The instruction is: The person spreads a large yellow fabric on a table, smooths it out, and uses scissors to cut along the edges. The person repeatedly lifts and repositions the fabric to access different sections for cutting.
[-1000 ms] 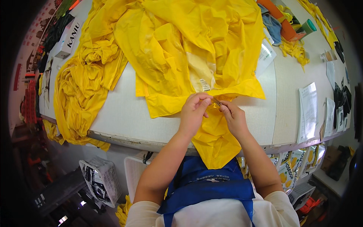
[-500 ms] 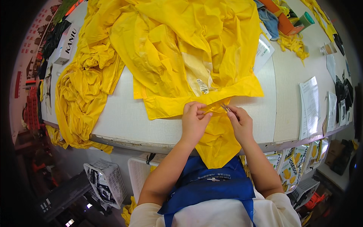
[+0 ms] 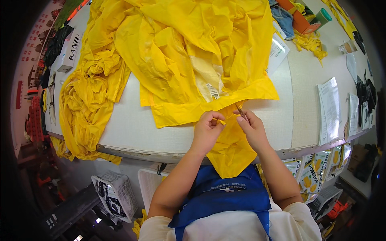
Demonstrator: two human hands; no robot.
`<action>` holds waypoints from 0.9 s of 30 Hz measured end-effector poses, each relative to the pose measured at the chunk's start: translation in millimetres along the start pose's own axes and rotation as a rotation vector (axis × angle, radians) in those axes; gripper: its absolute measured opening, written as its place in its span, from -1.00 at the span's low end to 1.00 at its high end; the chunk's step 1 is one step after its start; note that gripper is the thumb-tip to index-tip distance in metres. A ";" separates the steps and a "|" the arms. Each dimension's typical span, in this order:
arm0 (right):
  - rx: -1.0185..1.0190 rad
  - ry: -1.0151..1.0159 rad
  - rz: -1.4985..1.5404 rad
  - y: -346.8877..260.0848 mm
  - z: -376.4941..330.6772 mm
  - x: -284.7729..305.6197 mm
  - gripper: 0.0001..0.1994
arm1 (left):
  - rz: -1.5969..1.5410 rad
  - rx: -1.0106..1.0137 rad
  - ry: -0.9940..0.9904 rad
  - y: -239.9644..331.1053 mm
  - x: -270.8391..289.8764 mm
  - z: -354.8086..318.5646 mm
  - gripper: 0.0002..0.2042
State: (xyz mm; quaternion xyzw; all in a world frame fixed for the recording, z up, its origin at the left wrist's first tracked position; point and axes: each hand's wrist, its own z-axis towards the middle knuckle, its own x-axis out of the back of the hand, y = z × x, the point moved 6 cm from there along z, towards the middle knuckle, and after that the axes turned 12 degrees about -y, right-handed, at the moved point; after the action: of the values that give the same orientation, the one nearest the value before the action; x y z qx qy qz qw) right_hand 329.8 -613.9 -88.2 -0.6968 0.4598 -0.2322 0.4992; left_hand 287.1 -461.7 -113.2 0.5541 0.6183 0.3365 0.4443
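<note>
A large yellow raincoat-like garment (image 3: 173, 52) lies bunched over the table, its hem band crossing just beyond my hands. A label and pale lining show in its opening. Below the hem, a pointed yellow flap (image 3: 231, 154) hangs over the table edge onto my blue apron. My left hand (image 3: 208, 130) is closed in a pinch on a small yellow strip of the material, near the flap's left side. Held in my right hand (image 3: 252, 129) are small dark thread snips (image 3: 240, 110), their tips pointing up toward the hem. Part of the snips is hidden by the fingers.
More crumpled yellow garments (image 3: 86, 104) drape off the table's left edge, near a white box (image 3: 69, 51). Papers (image 3: 329, 110) lie at the right; an orange box (image 3: 303, 23) and yellow scraps (image 3: 309, 46) sit farther back. White baskets (image 3: 116, 193) and printed packages (image 3: 309, 178) stand below the edge.
The snips have turned from pointing left to pointing upward in my right hand. A yellow bit now shows between my left fingers, and that hand has shifted slightly.
</note>
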 end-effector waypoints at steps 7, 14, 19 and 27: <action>0.183 0.029 -0.457 -15.1 -23.8 3.0 -0.77 | 0.233 -0.415 0.129 21.3 2.5 -16.0 -0.78; 0.259 0.048 -0.660 -35.6 -35.8 1.5 -0.70 | 0.451 -0.561 0.120 30.9 -7.3 -29.8 -0.77; 0.264 0.044 -0.650 -34.5 -35.0 -1.2 -0.69 | 0.394 -0.571 0.118 26.7 -7.8 -31.9 -0.77; 0.288 0.059 -0.648 -32.7 -33.5 1.5 -0.69 | 0.322 -0.541 0.170 34.6 -8.6 -34.0 -0.80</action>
State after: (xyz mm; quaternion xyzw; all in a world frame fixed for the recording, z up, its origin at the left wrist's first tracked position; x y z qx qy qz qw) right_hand 317.6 -628.9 -45.5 -0.7218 0.1918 -0.4609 0.4793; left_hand 269.1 -462.1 -67.4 0.4764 0.4458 0.5995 0.4636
